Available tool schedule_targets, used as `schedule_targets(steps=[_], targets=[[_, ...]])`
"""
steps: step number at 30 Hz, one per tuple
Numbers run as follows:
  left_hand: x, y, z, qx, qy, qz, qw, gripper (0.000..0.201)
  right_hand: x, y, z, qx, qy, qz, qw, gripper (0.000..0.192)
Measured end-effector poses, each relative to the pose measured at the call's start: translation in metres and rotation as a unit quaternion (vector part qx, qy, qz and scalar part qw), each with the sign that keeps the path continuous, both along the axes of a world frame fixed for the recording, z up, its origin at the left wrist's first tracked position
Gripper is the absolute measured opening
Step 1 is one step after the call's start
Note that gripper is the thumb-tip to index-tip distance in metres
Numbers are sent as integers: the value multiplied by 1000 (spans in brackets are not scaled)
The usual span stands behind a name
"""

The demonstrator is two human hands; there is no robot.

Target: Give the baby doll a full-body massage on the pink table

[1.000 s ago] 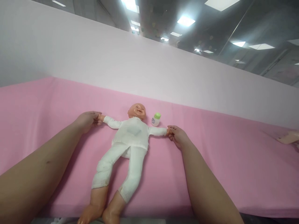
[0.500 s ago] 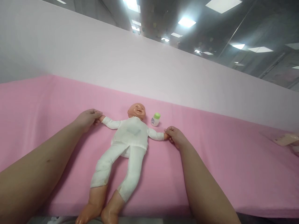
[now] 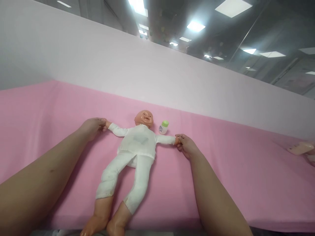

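Note:
A baby doll (image 3: 137, 141) in a white cloth top and trousers lies on its back on the pink table cover (image 3: 233, 170), head away from me and arms spread out. My left hand (image 3: 93, 128) is closed around the doll's hand on the left side. On the other side, my right hand (image 3: 186, 145) grips the doll's other hand between thumb and fingers. Both doll hands are partly hidden by my fingers. Just right of the doll's head stands a small bottle (image 3: 163, 128) with a green cap and a printed label.
Behind the table rises a white partition (image 3: 147, 72). At the far right edge lies a beige object (image 3: 300, 148), cut off by the frame. The doll's bare feet (image 3: 95, 224) reach over the table's front edge.
My right hand has shifted slightly to the right, and the doll's arm there is straighter and a little raised. My left hand keeps its hold, nearly still.

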State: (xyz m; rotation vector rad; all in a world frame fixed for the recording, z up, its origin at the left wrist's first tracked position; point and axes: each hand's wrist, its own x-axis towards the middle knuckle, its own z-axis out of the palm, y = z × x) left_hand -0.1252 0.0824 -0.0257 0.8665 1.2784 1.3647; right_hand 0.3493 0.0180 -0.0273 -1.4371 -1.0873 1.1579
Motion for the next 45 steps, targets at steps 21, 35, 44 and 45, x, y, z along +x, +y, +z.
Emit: schedule_targets(steps=[21, 35, 44, 45], targets=[[31, -22, 13, 76, 14, -57, 995, 41, -48, -8, 18, 118, 1, -102, 988, 40], [78, -70, 39, 233, 296, -390, 840, 41, -125, -56, 38, 375, -399, 238, 802, 49], [79, -70, 35, 208, 272, -302, 890, 45, -117, -49, 37, 326, -322, 173, 872, 41], [77, -68, 33, 195, 253, -273, 907, 46, -113, -46, 36, 301, -287, 141, 898, 41]])
